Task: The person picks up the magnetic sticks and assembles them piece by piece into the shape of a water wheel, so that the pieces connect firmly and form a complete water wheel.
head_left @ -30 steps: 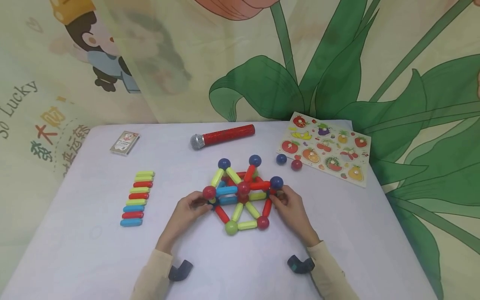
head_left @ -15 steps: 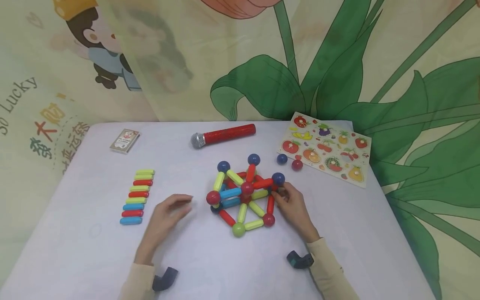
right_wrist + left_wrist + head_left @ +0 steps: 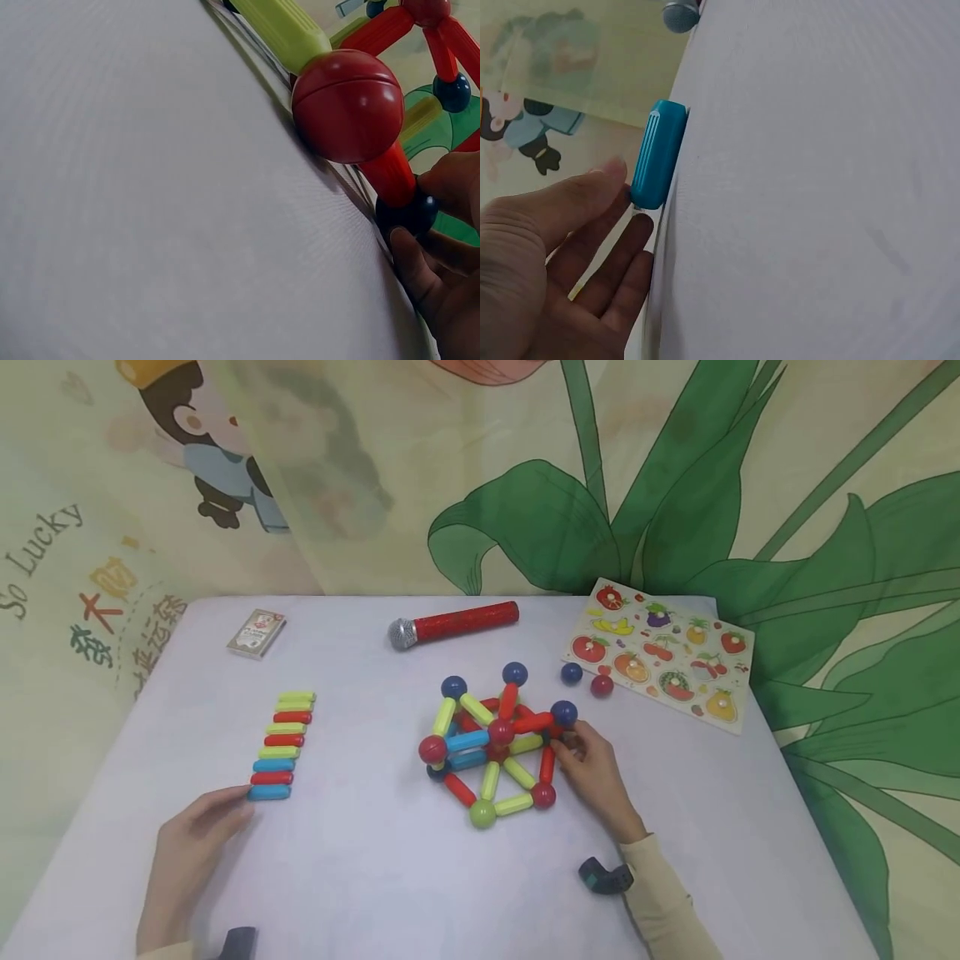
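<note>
A ball-and-stick structure (image 3: 498, 743) of red, blue and yellow-green sticks stands mid-table. My right hand (image 3: 566, 745) is at its right side and pinches a dark blue ball (image 3: 409, 214) low on the frame, next to a red ball (image 3: 347, 105). My left hand (image 3: 236, 806) lies flat at the near left, fingers straight. Its fingertips (image 3: 611, 174) touch the nearest blue stick (image 3: 658, 165), the front one of a row of loose sticks (image 3: 283, 743).
A red toy microphone (image 3: 453, 622) and a small card box (image 3: 257, 632) lie at the back of the white table (image 3: 375, 877). A fruit puzzle board (image 3: 660, 652) sits at the back right, with a loose blue ball (image 3: 572, 673) and red ball (image 3: 602, 686) beside it.
My left hand let go of the structure's left side and moved left and toward me, reaching the blue stick at the front of the row. The right hand stayed on the structure.
</note>
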`<action>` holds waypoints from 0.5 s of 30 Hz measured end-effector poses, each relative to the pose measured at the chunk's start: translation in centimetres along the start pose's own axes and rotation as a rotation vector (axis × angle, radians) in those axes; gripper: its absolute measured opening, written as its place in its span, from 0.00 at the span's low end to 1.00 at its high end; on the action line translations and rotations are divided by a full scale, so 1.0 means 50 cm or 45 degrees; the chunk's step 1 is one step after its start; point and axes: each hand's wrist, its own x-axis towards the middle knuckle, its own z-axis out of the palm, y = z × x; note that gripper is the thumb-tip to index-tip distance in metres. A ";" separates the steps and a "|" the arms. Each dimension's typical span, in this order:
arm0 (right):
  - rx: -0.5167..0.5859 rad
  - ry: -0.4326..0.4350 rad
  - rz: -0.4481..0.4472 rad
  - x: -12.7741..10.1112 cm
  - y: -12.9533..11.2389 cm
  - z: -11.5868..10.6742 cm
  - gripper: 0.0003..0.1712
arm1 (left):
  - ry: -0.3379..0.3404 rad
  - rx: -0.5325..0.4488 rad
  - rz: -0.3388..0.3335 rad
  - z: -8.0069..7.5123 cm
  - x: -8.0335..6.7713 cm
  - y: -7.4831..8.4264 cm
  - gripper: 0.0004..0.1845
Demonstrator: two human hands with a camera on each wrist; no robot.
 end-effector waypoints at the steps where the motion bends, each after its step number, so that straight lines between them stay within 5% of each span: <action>1: 0.001 0.000 0.000 0.001 0.000 -0.001 0.19 | -0.017 0.012 0.008 0.001 0.003 0.000 0.28; 7: 0.007 -0.007 -0.011 0.003 0.005 -0.002 0.20 | -0.058 0.042 0.067 0.017 0.018 0.005 0.25; 13: 0.020 -0.005 -0.012 0.002 0.006 -0.003 0.21 | -0.004 0.079 0.258 0.041 0.019 0.008 0.17; 15: 0.028 -0.015 0.004 0.000 0.004 -0.002 0.22 | 0.005 0.082 0.232 0.043 0.014 0.013 0.17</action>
